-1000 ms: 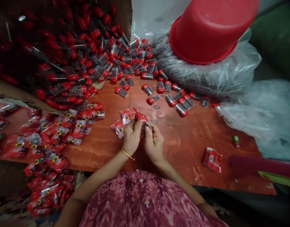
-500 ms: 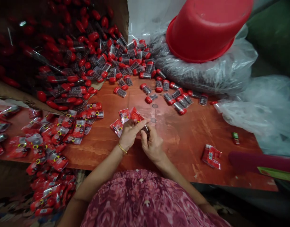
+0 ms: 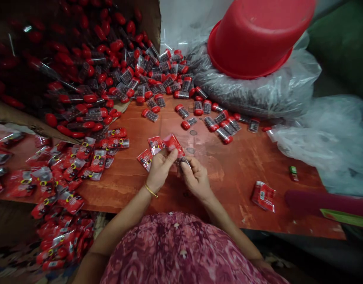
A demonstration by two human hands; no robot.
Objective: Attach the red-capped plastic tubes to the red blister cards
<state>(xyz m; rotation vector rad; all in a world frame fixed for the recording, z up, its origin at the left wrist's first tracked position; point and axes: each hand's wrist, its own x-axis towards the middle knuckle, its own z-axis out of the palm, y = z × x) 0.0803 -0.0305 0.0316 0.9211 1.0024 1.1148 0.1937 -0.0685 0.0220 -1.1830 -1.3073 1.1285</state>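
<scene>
Over the middle of the table, my left hand (image 3: 160, 170) pinches a red printed plastic packet (image 3: 174, 144) between thumb and fingers. Close beside it, my right hand (image 3: 197, 177) is closed on a small clear tube with dark contents (image 3: 185, 160), its thumb lying along it. The tube's end is at the packet's near end; whether it is inside I cannot tell, as my fingers cover part of both. Two flat red packets (image 3: 145, 159) lie on the table just left of my left hand.
A tipped carton (image 3: 30, 125) spills red-capped clear tubes (image 3: 181, 94) across the back. Filled red packets (image 3: 72, 169) pile at the left, over the edge. A red tub (image 3: 258, 39) rests on a clear plastic bag (image 3: 243, 94). A red packet stack (image 3: 263, 196) lies right.
My hands have moved slightly apart. My left thumb, earlier reaching across toward the right hand, now presses on the packet, and more of the packet shows.
</scene>
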